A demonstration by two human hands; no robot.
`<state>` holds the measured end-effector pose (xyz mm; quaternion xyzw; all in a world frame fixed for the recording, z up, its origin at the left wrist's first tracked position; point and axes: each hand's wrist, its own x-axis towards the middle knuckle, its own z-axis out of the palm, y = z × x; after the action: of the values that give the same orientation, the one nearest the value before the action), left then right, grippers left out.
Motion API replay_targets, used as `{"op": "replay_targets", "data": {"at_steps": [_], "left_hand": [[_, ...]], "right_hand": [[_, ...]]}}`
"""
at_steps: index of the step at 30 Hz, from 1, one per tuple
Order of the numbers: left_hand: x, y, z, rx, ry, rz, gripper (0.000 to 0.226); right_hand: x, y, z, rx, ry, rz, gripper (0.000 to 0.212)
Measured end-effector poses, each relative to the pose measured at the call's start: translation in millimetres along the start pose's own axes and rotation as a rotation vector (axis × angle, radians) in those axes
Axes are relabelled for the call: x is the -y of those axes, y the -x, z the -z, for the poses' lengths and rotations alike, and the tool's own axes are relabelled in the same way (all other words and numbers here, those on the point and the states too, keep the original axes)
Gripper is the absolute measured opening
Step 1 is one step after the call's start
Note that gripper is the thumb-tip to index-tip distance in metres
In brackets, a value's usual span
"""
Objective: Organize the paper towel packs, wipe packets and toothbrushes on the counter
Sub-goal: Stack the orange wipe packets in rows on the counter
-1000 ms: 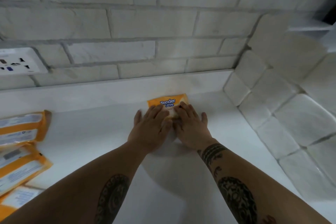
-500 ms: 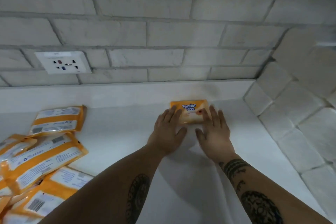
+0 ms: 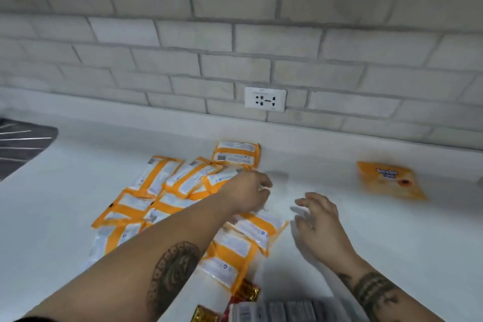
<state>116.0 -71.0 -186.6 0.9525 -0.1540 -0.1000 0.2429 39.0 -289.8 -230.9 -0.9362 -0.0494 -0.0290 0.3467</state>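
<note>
Moves both hands leftward, off the Tender Love wipe packet (image 3: pixel 389 180), now lying alone by the wall edge, well right of the fingers. Smears both hands with motion blur. Cuts off a grey pack (image 3: pixel 282 312) and gold wrappers (image 3: pixel 248 291) at the bottom edge; hides part of the wipe packet pile (image 3: pixel 167 191) under the left forearm. Stretches the left hand (image 3: pixel 248 192) over the pile, fingers curled at a packet's edge; cannot tell whether clamped on it. Holds the right hand (image 3: pixel 317 225) over the tabletop (image 3: pixel 78 191) beside the pile, fingers apart, loosely bent, gripping nothing.
</note>
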Motion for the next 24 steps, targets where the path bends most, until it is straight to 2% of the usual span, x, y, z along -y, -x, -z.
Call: {"op": "replay_targets", "data": {"at_steps": [9,11,14,15,16,18,19,21,24], "left_hand": [[126.9,119.4,61.9,-0.173,-0.041,0.256,0.028],[158.2,149.5,76.8,-0.221,0.008,0.312,0.023],[200.3,190.4,95.6,-0.144,0.051,0.366,0.019],[213.1,202.3,98.6,-0.085,0.021,0.382,0.023],[224.8,213.9,101.1,-0.011,-0.019,0.390,0.038],[241.4,229.7,101.3,0.128,-0.089,0.361,0.083],[247.5,234.5,100.3,0.159,-0.118,0.341,0.098],[256.5,237.9,96.0,0.144,-0.141,0.310,0.105],[261.1,231.8,91.3,0.114,-0.082,0.326,0.095]], "right_hand": [[143.6,-11.2,-87.7,0.183,0.042,0.249,0.021],[178.7,-7.6,-112.0,0.270,0.068,0.331,0.020],[228.1,-1.8,-144.1,0.411,0.126,0.378,0.032],[242.0,-0.5,-154.6,0.447,0.162,0.389,0.036],[254.4,0.3,-166.0,0.477,0.210,0.398,0.041],[269.2,1.3,-185.9,0.525,0.317,0.387,0.060],[274.8,1.3,-194.6,0.533,0.358,0.380,0.068],[284.0,-0.8,-208.2,0.512,0.402,0.367,0.078],[292.6,-5.6,-213.6,0.483,0.420,0.357,0.074]]}}
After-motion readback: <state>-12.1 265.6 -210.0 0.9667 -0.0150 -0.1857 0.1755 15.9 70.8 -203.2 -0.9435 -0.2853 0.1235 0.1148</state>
